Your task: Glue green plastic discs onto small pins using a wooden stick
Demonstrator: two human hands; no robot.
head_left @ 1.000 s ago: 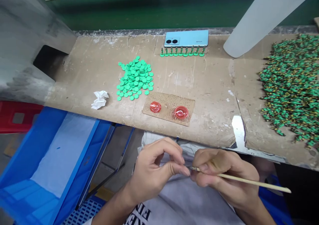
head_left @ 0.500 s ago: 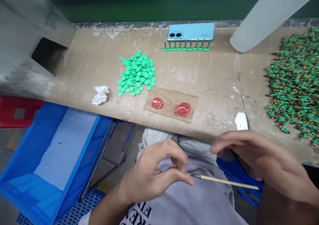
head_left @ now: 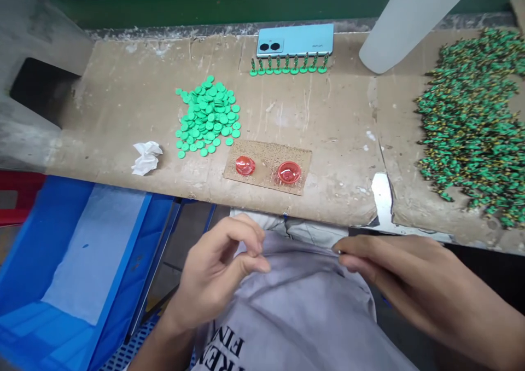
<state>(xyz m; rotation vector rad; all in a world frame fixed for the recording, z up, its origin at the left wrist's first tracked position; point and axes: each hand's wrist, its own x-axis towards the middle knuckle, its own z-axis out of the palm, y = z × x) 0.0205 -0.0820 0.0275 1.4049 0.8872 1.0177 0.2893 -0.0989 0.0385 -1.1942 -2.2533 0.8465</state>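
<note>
My left hand (head_left: 213, 275) hovers over my lap, below the bench edge, fingers curled and thumb close to the forefinger, with nothing visible between them. My right hand (head_left: 410, 289) lies to its right. Its fingers are pressed together and their tips pinch at the hem of my grey shirt (head_left: 303, 316). Whatever they grip is hidden. The thin wooden brush is out of sight. On the bench ahead, a small brown board (head_left: 266, 155) carries two red dishes (head_left: 289, 172). A heap of green discs (head_left: 207, 116) lies behind it to the left.
A light blue phone (head_left: 295, 39) lies at the back with a row of small green figures (head_left: 287, 65) in front. A big pile of green figures (head_left: 471, 119) fills the right. Crumpled tissue (head_left: 145, 157) sits left. A blue crate (head_left: 61, 261) stands lower left. A pale blade (head_left: 406, 18) slants overhead.
The brush that my left hand held by its tip is no longer visible. My right hand has dropped to the shirt hem with its fingers closed. The view has shifted slightly.
</note>
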